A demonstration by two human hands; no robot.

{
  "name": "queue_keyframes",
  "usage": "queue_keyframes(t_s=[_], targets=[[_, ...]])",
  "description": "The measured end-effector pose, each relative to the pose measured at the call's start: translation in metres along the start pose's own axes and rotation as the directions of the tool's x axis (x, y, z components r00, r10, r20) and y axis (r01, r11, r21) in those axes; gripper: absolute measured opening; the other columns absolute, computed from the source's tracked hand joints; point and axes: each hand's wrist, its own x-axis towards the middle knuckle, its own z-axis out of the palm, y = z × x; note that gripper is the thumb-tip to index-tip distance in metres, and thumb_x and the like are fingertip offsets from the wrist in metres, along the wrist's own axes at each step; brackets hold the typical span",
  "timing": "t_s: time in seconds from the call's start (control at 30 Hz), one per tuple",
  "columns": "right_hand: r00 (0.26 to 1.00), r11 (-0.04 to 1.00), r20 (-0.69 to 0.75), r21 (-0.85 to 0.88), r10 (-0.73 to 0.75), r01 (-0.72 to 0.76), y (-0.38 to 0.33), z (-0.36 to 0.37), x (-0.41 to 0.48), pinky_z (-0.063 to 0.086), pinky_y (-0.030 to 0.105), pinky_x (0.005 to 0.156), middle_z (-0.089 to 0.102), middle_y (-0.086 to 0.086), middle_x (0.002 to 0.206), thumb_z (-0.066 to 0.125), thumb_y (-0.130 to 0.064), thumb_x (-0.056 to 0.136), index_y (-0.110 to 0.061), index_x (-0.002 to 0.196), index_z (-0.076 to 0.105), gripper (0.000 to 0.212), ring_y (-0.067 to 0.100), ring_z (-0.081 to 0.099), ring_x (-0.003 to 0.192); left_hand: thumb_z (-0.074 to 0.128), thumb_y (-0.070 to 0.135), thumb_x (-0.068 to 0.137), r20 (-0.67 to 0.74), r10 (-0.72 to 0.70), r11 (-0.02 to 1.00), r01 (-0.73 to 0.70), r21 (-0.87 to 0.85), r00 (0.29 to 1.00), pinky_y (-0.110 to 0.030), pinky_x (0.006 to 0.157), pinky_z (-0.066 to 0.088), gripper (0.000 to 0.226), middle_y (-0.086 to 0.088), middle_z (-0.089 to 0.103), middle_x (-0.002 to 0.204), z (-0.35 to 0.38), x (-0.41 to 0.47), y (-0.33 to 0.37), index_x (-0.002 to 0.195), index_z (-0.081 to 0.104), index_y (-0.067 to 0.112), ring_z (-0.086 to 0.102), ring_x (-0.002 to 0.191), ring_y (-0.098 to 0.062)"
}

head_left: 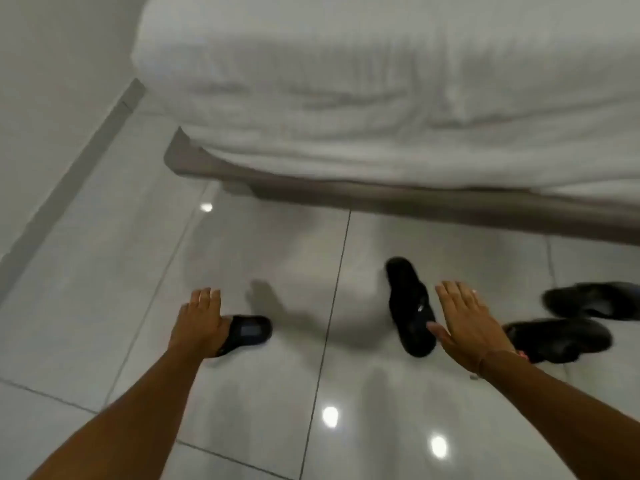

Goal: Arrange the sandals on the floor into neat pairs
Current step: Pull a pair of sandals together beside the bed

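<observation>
Several black sandals lie scattered on the glossy grey tile floor. One sandal [247, 332] lies at the left, its near end hidden under my left hand [201, 320], whose fingers stretch flat forward above it. A second sandal [410, 313] lies lengthwise in the middle. My right hand [467, 327] hovers flat and spread just right of it, holding nothing. Behind that hand lies a third sandal [561, 337], and another sandal [595, 299] sits beyond it at the right edge.
A bed with white bedding [381, 98] and a grey base [415, 199] spans the far side. A white wall with a grey skirting [69, 178] runs along the left. Ceiling lights reflect off the tiles near me.
</observation>
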Motion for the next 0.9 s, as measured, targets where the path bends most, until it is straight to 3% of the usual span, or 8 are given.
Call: queue_keyframes(t_s=[0.13,0.3,0.37,0.47,0.57,0.67,0.73,0.9], targets=[[0.998,0.995,0.064,-0.100,0.004,0.002,0.003,0.118,0.049,0.006,0.050,0.121,0.004,0.012,0.163,0.027,-0.047,0.098,-0.020,0.153,0.001,0.067,0.033,0.001,0.149,0.038,0.027,0.098,0.201,-0.028,0.997,0.012,0.081,0.979,-0.050,0.117,0.026,0.061,-0.016,0.015,0.162,0.112,0.070,-0.014,0.153,0.017,0.015,0.010,0.149,-0.034],[0.992,0.993,0.104,-0.101,0.067,-0.057,0.019,0.194,0.096,0.005,0.052,0.120,-0.009,0.005,0.163,0.030,-0.042,0.099,-0.037,0.151,-0.003,0.062,0.030,-0.007,0.149,0.041,0.039,0.097,0.288,-0.039,0.969,-0.034,0.244,0.957,-0.056,0.117,0.024,0.057,-0.013,0.005,0.163,0.193,0.111,-0.039,0.151,0.019,0.041,0.008,0.149,-0.036],[0.984,0.995,0.151,-0.046,0.098,-0.092,0.019,0.214,0.101,0.016,0.052,0.118,-0.010,0.001,0.163,0.030,-0.042,0.100,-0.039,0.151,0.001,0.059,0.033,0.000,0.148,0.043,0.032,0.097,0.270,-0.076,0.982,0.026,0.185,0.960,-0.059,0.114,0.029,0.062,-0.014,-0.003,0.164,0.208,0.114,-0.038,0.152,0.015,0.039,0.012,0.147,-0.041],[0.987,0.988,0.076,0.055,0.138,-0.143,0.011,0.236,0.093,0.027,0.053,0.112,-0.003,-0.002,0.164,0.031,-0.042,0.099,-0.039,0.150,0.012,0.054,0.039,0.009,0.145,0.042,0.030,0.096,0.197,-0.117,0.984,0.088,0.152,0.973,-0.062,0.106,0.038,0.069,-0.015,-0.005,0.163,0.221,0.112,-0.028,0.152,0.004,0.045,0.024,0.138,-0.050],[0.987,0.983,0.006,0.086,0.163,-0.163,-0.002,0.241,0.079,0.036,0.055,0.105,0.006,0.004,0.163,0.035,-0.040,0.098,-0.033,0.149,0.022,0.053,0.044,0.019,0.140,0.040,0.037,0.097,0.178,-0.128,0.992,0.129,0.006,0.976,-0.064,0.109,0.032,0.062,-0.018,0.000,0.163,0.220,0.110,0.003,0.151,0.009,0.046,0.024,0.136,-0.054],[0.988,0.985,-0.013,0.072,0.157,-0.155,-0.017,0.236,0.061,0.044,0.055,0.097,0.016,0.010,0.161,0.041,-0.039,0.097,-0.030,0.148,0.029,0.054,0.045,0.034,0.131,0.046,0.043,0.094,0.149,-0.021,0.985,0.046,-0.164,0.989,-0.055,0.106,0.041,0.059,-0.012,0.007,0.163,0.211,0.102,0.052,0.149,0.025,0.043,0.047,0.125,-0.049],[0.985,0.987,-0.068,0.037,0.157,-0.155,-0.022,0.233,0.050,0.043,0.056,0.095,0.025,0.014,0.157,0.046,-0.039,0.095,-0.031,0.146,0.032,0.054,0.043,0.041,0.125,0.052,0.053,0.088,0.079,0.091,0.993,-0.085,-0.086,0.993,-0.053,0.098,0.047,0.065,-0.010,0.009,0.163,0.207,0.097,0.079,0.147,0.027,0.044,0.050,0.124,-0.045],[0.989,0.994,0.099,-0.023,0.110,-0.108,-0.021,0.245,0.038,0.026,0.058,0.112,-0.004,0.008,0.163,0.052,-0.045,0.091,-0.037,0.152,0.005,0.077,0.042,0.015,0.142,0.032,0.066,0.091,0.169,0.292,0.952,-0.304,0.046,0.941,-0.053,0.114,0.027,0.074,-0.003,0.007,0.165,0.230,0.076,0.124,0.153,0.006,0.036,0.014,0.148,-0.032]])
